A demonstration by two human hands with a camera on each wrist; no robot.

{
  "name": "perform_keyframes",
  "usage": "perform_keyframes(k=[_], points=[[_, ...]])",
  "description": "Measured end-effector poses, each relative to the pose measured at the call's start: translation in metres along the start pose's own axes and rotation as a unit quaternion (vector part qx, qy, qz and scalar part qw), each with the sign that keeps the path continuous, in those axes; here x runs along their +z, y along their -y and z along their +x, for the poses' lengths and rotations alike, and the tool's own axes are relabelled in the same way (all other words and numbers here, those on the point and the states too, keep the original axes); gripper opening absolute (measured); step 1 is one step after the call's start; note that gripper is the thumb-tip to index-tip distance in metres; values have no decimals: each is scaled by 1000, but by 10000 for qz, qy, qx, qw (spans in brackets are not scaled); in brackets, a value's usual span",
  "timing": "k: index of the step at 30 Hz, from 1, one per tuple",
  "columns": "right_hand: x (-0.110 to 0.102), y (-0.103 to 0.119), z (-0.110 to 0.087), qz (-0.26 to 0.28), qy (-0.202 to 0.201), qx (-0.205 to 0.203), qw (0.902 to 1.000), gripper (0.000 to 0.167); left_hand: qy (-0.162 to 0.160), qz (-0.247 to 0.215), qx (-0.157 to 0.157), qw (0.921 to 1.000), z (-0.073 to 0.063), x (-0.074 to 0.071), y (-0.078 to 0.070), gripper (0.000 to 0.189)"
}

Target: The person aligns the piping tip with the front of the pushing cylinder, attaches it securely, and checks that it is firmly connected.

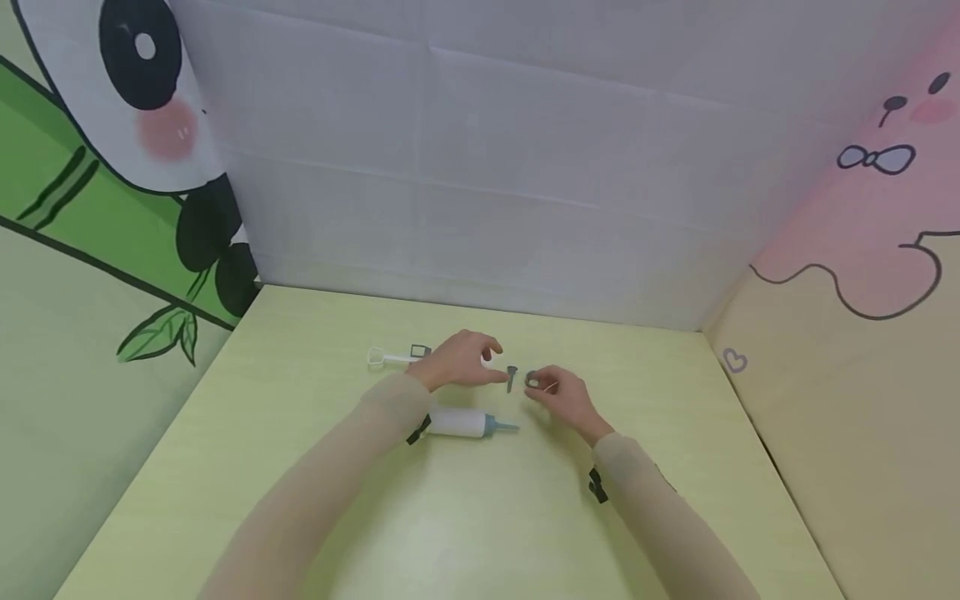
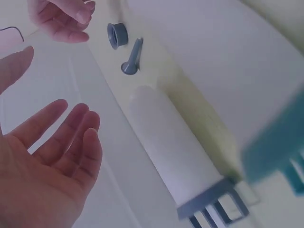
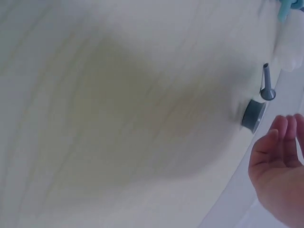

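Observation:
My left hand hovers over the far white syringe-like tube, its fingers spread and loosely bent around nothing. That tube has a grey collar and a white plunger with a loop handle; the hand hides much of it in the head view. A small grey nozzle with a flared end lies just beyond the left thumb. Beside it stands a grey ring cap. My right hand is close by the ring, fingers loosely bent; both wrist views show the ring apart from it.
Nearer me lies a second white tube with a blue-grey pointed tip, partly behind my left wrist. In the left wrist view its teal end looms close. A white wall rises behind the pale yellow table.

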State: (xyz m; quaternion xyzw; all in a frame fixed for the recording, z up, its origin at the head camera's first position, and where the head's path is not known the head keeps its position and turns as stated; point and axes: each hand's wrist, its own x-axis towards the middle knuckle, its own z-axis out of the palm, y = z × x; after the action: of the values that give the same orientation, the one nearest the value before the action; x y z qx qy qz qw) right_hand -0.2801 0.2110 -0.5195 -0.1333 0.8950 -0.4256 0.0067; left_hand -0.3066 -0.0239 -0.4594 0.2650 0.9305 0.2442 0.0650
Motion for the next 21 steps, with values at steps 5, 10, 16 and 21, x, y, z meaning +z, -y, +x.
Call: perform_keyframes(k=[5, 10, 16, 21], points=[[0, -5, 4, -357, -150, 141, 9992, 45, 156, 195, -66, 9997, 19, 4, -7, 53], [5, -11, 9, -583, -194, 387, 9974, 53, 150, 339, -418, 9984, 29, 9, -6, 52], [10, -16, 14, -774, -105, 468, 9958, 56, 32, 585, -396, 9975, 46, 21, 2, 42], [8, -13, 13, -710, -151, 437, 9964, 57, 221, 1350, -603, 9888, 66, 26, -1, 29]])
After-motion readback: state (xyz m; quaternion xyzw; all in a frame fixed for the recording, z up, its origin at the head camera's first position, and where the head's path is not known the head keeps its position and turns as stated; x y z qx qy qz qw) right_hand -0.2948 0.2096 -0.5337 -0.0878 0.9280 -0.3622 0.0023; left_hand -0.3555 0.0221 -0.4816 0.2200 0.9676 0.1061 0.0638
